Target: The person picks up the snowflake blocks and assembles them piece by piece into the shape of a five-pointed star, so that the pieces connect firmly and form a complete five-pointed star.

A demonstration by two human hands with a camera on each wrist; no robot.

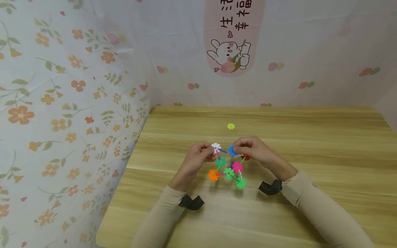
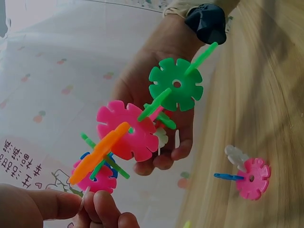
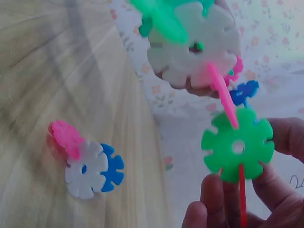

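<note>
Slotted flower-shaped plastic discs are joined edge to edge in a chain held up between both hands. In the head view, my left hand (image 1: 198, 155) pinches a white disc (image 1: 216, 148) at the left end. My right hand (image 1: 255, 150) pinches a blue disc (image 1: 231, 151) at the other end, thumb on its face. Between them the chain hangs in a loop with an orange disc (image 1: 213, 175) and green discs (image 1: 228, 173). In the right wrist view, a green disc (image 3: 223, 142) sits by the right fingers. The left wrist view shows an orange disc (image 2: 99, 154) edge-on.
A small joined piece with a pink disc (image 2: 254, 179), a white disc (image 3: 85, 178) and a blue disc (image 3: 113, 167) lies on the wooden table (image 1: 310, 137). Farther back lies a yellow-green disc (image 1: 231, 126). Patterned cloth (image 1: 173, 51) hangs behind and at left.
</note>
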